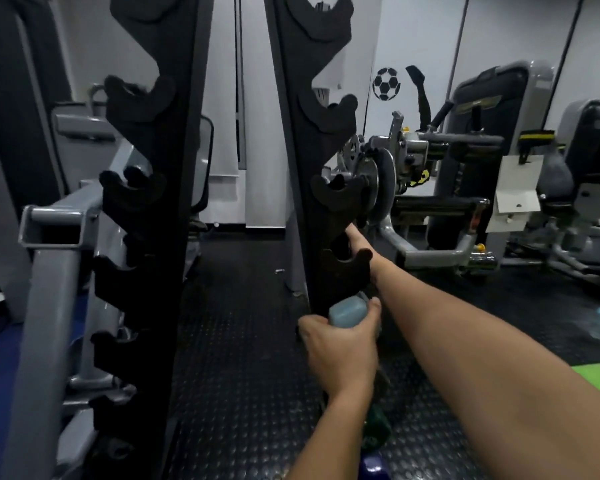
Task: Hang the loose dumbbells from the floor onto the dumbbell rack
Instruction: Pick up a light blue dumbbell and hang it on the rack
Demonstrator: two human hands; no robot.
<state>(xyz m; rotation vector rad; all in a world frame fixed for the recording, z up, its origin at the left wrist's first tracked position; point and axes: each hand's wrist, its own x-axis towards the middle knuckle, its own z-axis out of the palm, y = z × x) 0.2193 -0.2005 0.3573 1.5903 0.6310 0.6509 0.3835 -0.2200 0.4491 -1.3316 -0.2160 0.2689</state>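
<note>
While gripping, left hand (340, 351) around blue dumbbell (347, 311), right hand (355, 241) at rack (329, 202).

Dim, soft and motion-blurred indoor light, with wide-angle bending at the edges.

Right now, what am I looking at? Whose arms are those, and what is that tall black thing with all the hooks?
The picture comes from a camera worn on a person's head, so you see their own two arms reaching forward. The tall black thing is a dumbbell rack; its curved hooks are cradles where small weights hang. The left hand grips a light blue dumbbell low beside the rack. The right hand reaches up to one of the cradles; the rack hides its fingers, so I cannot tell what they are doing. On the dark rubber floor lie more weights: a green dumbbell and a blue one near the arms. Behind stand grey gym machines.
</note>
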